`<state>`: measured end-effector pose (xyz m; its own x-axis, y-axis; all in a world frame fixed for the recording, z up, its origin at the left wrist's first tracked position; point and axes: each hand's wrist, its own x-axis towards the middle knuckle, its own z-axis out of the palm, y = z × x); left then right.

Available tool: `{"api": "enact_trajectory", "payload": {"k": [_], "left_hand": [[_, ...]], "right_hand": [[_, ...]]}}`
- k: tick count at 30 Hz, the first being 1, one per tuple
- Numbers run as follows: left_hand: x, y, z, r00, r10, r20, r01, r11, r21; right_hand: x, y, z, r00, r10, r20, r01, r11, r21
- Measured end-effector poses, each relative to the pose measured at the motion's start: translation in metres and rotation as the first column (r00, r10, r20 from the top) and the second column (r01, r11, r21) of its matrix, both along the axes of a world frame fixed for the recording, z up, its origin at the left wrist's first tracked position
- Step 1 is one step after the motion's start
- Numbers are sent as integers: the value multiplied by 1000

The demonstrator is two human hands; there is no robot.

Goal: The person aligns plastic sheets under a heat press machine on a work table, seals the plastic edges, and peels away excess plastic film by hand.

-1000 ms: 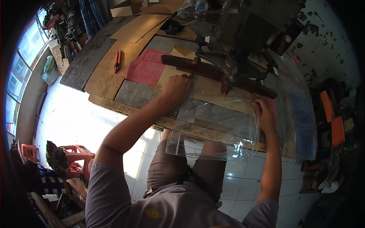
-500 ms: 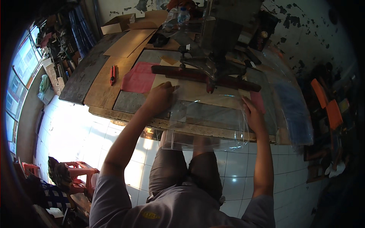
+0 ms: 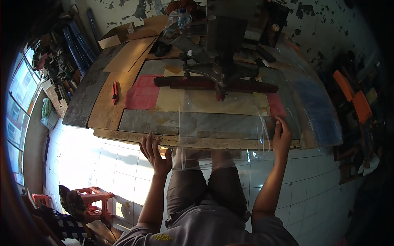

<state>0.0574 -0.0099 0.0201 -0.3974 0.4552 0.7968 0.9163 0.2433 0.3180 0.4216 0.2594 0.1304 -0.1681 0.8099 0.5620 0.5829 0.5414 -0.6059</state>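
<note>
A clear plastic sheet lies over the front of the workbench, its near part hanging past the edge above my lap. My left hand is open at the bench's front edge, fingers spread, left of the sheet and holding nothing. On the right, my right hand rests at the bench top just beside the sheet's right edge, fingers extended and apart from it. Beyond the sheet, a long dark red press bar hangs from a metal machine over a cream strip with pink material at its ends.
A red cutter knife lies on the wooden board at left. Cardboard pieces and a plastic bottle are farther back. Blue-tinted plastic film drapes over the right side. Red stools stand on the tiled floor.
My left hand has come off the sheet's far left corner, back to the front edge, its fingers opening. My right hand has shifted slightly nearer and right. The sheet lies slightly nearer me.
</note>
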Motion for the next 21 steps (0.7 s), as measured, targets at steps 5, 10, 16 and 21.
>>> {"api": "enact_trajectory", "payload": {"k": [5,10,16,21], "left_hand": [[-22,24,-39,991,42,-123,-22,987,158],[-19,23,-40,993,29,-113,-8,984,180],[-18,19,-35,994,29,-105,-15,991,130],[-22,23,-41,989,51,-136,-29,987,160]], "right_hand": [[3,4,-3,1000,21,3,-21,1000,7],[6,5,-3,999,47,-3,-47,999,8],[3,2,0,999,42,-15,-41,998,43],[2,0,2,997,56,-50,-54,998,26]]}}
